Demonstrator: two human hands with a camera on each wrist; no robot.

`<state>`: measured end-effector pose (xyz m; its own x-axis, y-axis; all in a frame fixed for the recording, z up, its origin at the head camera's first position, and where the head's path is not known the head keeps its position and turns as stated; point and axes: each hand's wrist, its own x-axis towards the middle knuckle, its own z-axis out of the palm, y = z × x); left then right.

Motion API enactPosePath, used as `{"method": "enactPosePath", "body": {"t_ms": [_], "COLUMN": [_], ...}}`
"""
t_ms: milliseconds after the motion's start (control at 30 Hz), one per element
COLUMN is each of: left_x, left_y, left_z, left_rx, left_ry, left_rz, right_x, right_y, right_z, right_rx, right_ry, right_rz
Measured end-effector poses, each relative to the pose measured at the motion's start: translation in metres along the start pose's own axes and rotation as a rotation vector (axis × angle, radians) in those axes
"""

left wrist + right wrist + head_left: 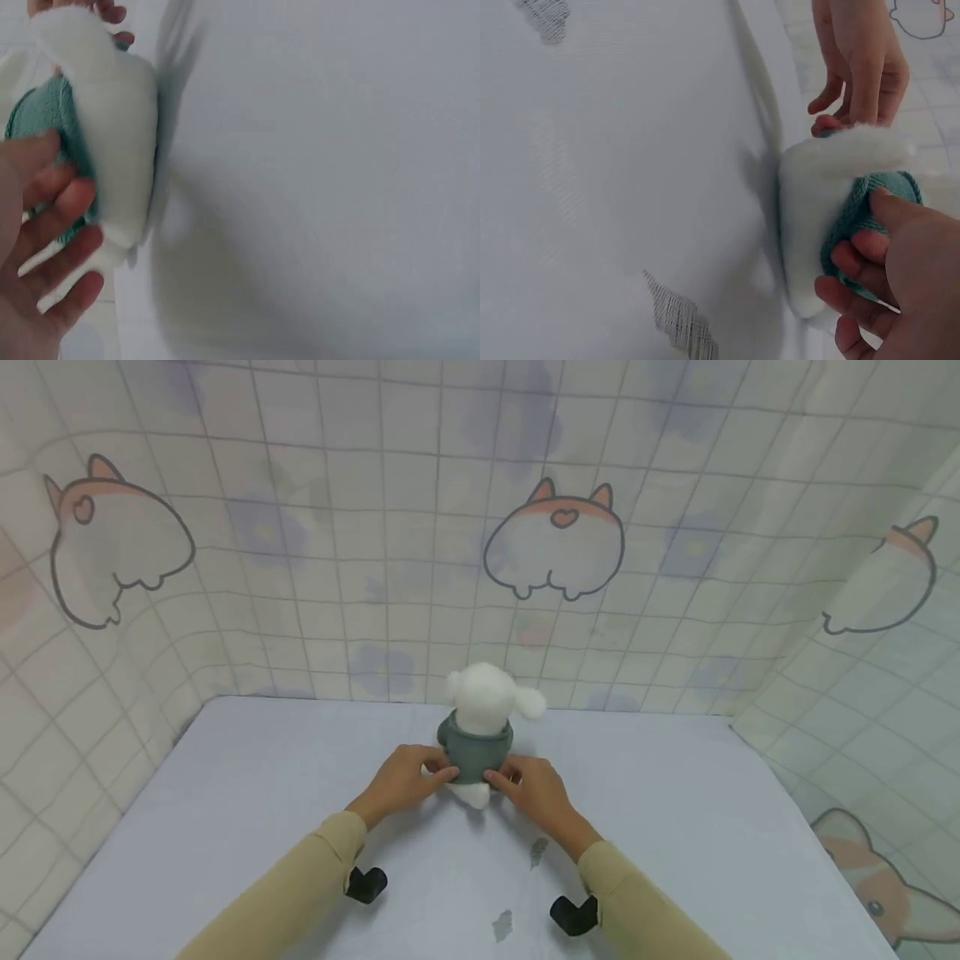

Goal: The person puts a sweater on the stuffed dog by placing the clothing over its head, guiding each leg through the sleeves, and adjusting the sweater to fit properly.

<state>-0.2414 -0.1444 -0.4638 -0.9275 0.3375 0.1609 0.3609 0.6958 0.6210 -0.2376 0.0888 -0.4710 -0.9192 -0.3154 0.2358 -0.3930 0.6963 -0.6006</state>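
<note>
A white plush toy (483, 695) with floppy ears sits upright on the table, its back toward the head camera. It wears a green knitted sweater (478, 755). At the sweater's lower left edge, my left hand (403, 783) pinches the hem between thumb and fingers. My right hand (537, 792) pinches the hem on the opposite side. Below the knit, the toy's fluffy white lower body (120, 150) shows in the left wrist view. The right wrist view has the thumb on the sweater's ribbed edge (849, 214), the other fingers curled beneath.
A pale cloth covers the table (277, 760), with grey worn patches (502, 926) near the front. Behind and on both sides hangs a checked curtain (420, 527) with corgi drawings. Black wrist-worn devices (367, 886) stick out beneath both sleeves.
</note>
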Motion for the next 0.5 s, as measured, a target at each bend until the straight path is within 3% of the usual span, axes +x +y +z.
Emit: {"method": "enactPosePath", "body": {"t_ms": [100, 167, 300, 500], "left_x": [0.0033, 0.0047, 0.0058, 0.0078], "left_y": [0.0018, 0.0027, 0.0037, 0.0068], "left_z": [0.0015, 0.0021, 0.0018, 0.0032], "left_rx": [0.011, 0.002, -0.021, 0.006], "left_ry": [0.075, 0.075, 0.006, -0.079], "left_rz": [-0.064, -0.114, -0.169, -0.132], "right_x": [0.0045, 0.0066, 0.0084, 0.0076], "right_y": [-0.0031, -0.0045, -0.0057, -0.0068], "right_z": [0.0020, 0.0034, 0.0055, 0.0032], "right_rx": [0.001, 0.010, -0.003, -0.143], "right_ry": [0.042, 0.058, 0.005, -0.142], "right_rz": [0.068, 0.111, 0.154, 0.127]}}
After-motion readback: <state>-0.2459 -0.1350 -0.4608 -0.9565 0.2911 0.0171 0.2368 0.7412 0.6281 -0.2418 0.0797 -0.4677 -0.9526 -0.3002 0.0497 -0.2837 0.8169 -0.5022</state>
